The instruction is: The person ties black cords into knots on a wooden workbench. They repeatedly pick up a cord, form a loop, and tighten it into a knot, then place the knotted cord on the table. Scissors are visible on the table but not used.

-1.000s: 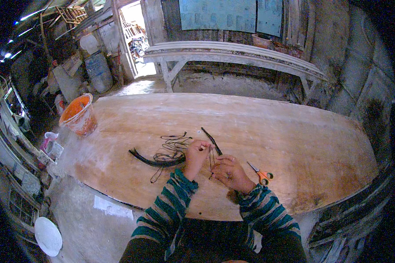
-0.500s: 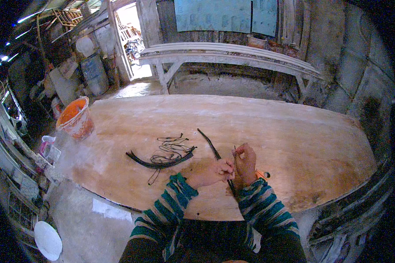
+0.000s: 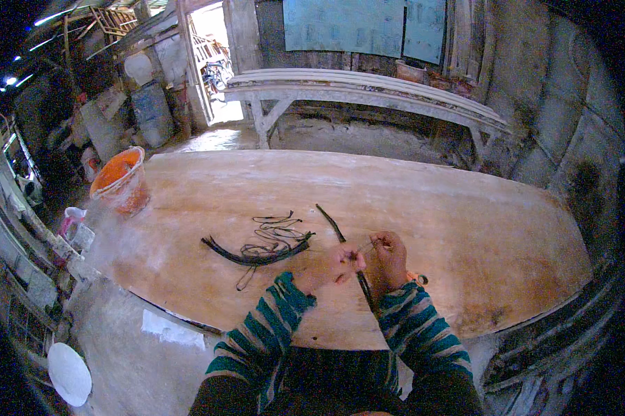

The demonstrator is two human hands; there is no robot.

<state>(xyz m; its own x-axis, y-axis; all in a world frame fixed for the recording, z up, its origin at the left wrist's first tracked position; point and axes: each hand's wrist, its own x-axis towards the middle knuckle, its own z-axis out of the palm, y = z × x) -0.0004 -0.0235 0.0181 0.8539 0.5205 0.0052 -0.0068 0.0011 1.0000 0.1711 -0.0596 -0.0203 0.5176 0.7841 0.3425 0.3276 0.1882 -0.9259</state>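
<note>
A slim bundle of black strands (image 3: 331, 222) slants across the wooden tabletop (image 3: 465, 229) and passes under my left hand (image 3: 341, 265). The fingers of that hand are closed around its middle. Just to the right, my right hand (image 3: 390, 258) pinches a thin dark cord (image 3: 366, 245) that spans the small gap between both hands. Left of them lies a second, curved black bundle (image 3: 246, 260), with loose loops of thin cord (image 3: 274, 232) spread over and behind it. An orange-handled tool (image 3: 418, 279), perhaps scissors, is partly hidden by my right wrist.
An orange bucket (image 3: 127, 191) crusted with white stands at the table's far left corner. Behind the table runs a long whitish bench (image 3: 291, 89). A round white lid or dish (image 3: 70, 374) is low at the left, near a pink-and-white container (image 3: 73, 222).
My right hand has tilted, and the cord in its pinch now leans toward my left hand. The left hand has shifted slightly left. The view has moved a little.
</note>
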